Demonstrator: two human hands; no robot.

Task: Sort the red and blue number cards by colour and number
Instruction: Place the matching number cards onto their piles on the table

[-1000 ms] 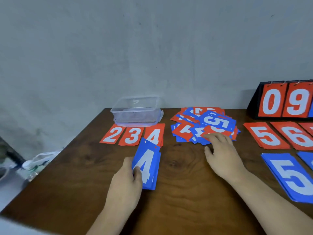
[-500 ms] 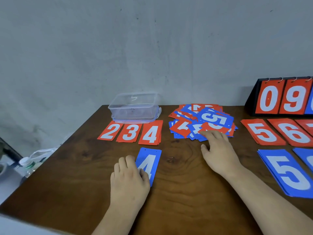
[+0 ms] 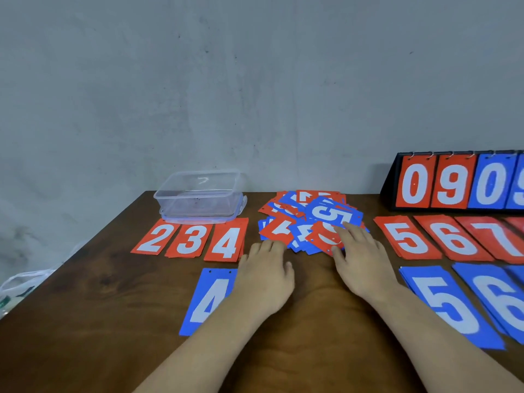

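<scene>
- Your left hand (image 3: pixel 263 279) lies low over the wooden table (image 3: pixel 85 293) with its fingers loosely extended. The fingertips are just short of the near edge of the mixed pile of cards (image 3: pixel 309 211), and the hand holds nothing.
- Your right hand (image 3: pixel 360 265) has its fingers spread flat on a red card (image 3: pixel 323 236) at the pile's near edge, and the thumb sits at that card's front edge. Whether the thumb has got under the edge I cannot tell. It looks like a press-and-slide to free one card from the heap.
- The unsorted cards are heaped in the middle at the back, red and blue overlapping, so both hands can reach them.
- The sorted cards fan out to either side in number order. The red 2 (image 3: pixel 154 238), red 3 (image 3: pixel 192 239) and red 4 (image 3: pixel 226 241) lie on your left, and the red 5 (image 3: pixel 408 236), red 6 (image 3: pixel 453 239) and red 7 (image 3: pixel 496 236) on your right.
- The blue row runs nearer to you, each number below its red twin. The blue 4 (image 3: pixel 209 299) is partly under your left forearm, and the blue 5 (image 3: pixel 445 304) and blue 6 (image 3: pixel 504 302) are on the right.
- A clear plastic container (image 3: pixel 198 197) and a flip scoreboard (image 3: pixel 459 182) stand at the back, beyond the rows.
- Much of the pile is left to sort.
</scene>
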